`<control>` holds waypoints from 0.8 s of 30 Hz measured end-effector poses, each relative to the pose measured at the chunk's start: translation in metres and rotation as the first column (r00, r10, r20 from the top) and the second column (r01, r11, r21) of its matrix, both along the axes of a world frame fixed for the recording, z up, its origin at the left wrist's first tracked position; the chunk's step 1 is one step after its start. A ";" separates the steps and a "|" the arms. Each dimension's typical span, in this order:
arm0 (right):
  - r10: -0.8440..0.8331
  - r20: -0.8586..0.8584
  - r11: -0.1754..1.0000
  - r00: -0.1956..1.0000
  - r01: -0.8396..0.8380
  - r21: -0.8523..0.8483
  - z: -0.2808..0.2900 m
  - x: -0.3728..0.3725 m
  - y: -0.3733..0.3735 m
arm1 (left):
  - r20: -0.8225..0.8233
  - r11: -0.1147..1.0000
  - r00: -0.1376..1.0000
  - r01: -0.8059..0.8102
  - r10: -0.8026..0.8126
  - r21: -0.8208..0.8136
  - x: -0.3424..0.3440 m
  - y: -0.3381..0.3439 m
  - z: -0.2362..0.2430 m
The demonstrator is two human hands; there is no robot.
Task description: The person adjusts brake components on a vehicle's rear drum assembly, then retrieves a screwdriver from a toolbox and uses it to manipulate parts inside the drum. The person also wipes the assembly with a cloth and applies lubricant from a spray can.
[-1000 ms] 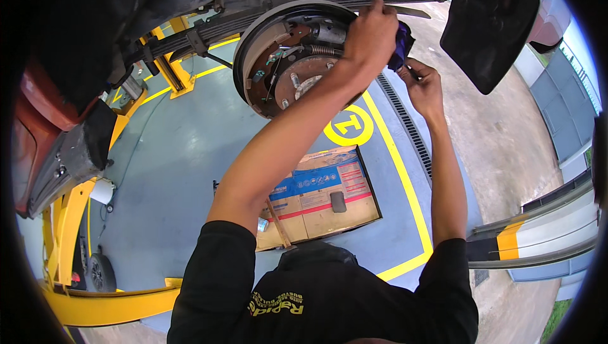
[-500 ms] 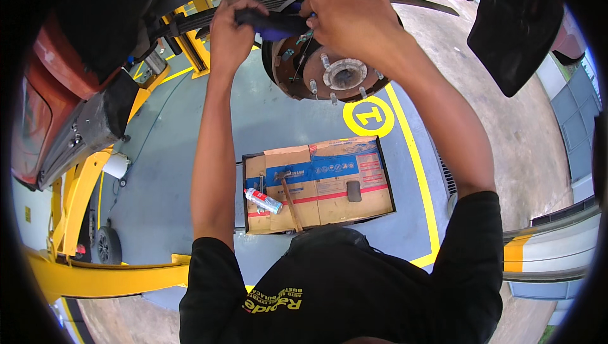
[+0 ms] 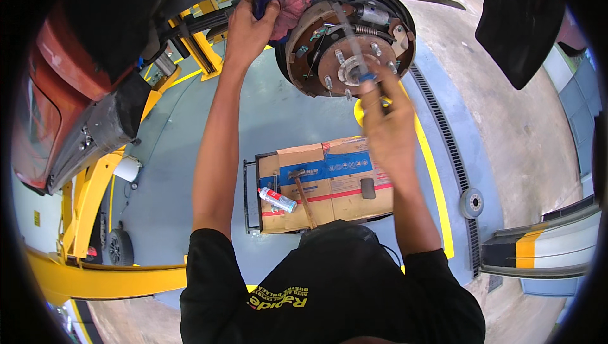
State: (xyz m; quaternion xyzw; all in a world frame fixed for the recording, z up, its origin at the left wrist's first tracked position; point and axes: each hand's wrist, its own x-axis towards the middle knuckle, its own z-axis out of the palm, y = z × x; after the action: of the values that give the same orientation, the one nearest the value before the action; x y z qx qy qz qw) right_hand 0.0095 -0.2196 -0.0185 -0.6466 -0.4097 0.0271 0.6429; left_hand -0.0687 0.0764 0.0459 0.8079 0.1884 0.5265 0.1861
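My left hand (image 3: 249,30) is closed around a crumpled purple and pink rag (image 3: 292,3), just left of the drum brake's top edge. In front of the brake, my smeared right hand (image 3: 391,119) grips a long thin tool (image 3: 348,30) like a screwdriver, with blue near the hand. The tool's shaft is blurred and points up across the brake. Behind it, the rusty wheel hub (image 3: 324,68) carries several studs. Around the hub show the brake shoes (image 3: 296,51), a coil spring (image 3: 367,30) and a silvery wheel cylinder (image 3: 373,14).
Below, flattened cardboard (image 3: 342,182) covers a cart bearing a hammer (image 3: 304,199), a spray can (image 3: 277,200) and a dark block (image 3: 367,188). A yellow lift arm (image 3: 114,277) crosses at lower left. A round metal part (image 3: 472,203) lies by the floor drain (image 3: 446,141).
My hands were together over the brake's upper left. Now they are apart: the left hand holds the rag up, and the right has moved down with the tool, uncovering the brake.
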 end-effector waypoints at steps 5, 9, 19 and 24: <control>0.290 -0.335 0.956 0.896 -0.261 0.129 0.002 -0.035 0.039 | -0.092 0.997 0.995 0.037 -0.030 0.072 -0.003 -0.023 0.018; 0.389 -0.562 0.915 0.730 -0.236 0.326 0.006 -0.050 0.083 | -0.077 0.978 0.997 0.041 -0.026 0.203 -0.012 -0.031 0.016; 0.660 -0.562 0.627 0.499 0.045 0.777 0.046 -0.024 0.118 | -0.354 0.842 0.883 0.425 -0.307 0.332 0.009 -0.044 0.039; 0.557 -0.650 0.751 0.517 0.021 0.660 0.029 -0.051 0.131 | -0.413 0.802 0.884 0.404 -0.218 0.440 0.016 -0.043 0.046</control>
State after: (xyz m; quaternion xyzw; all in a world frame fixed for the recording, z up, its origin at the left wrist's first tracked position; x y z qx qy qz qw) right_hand -0.0416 -0.0887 0.0107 -0.2454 -0.1504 0.2996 0.9096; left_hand -0.0525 0.0332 0.0920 0.9264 -0.0671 0.3703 0.0130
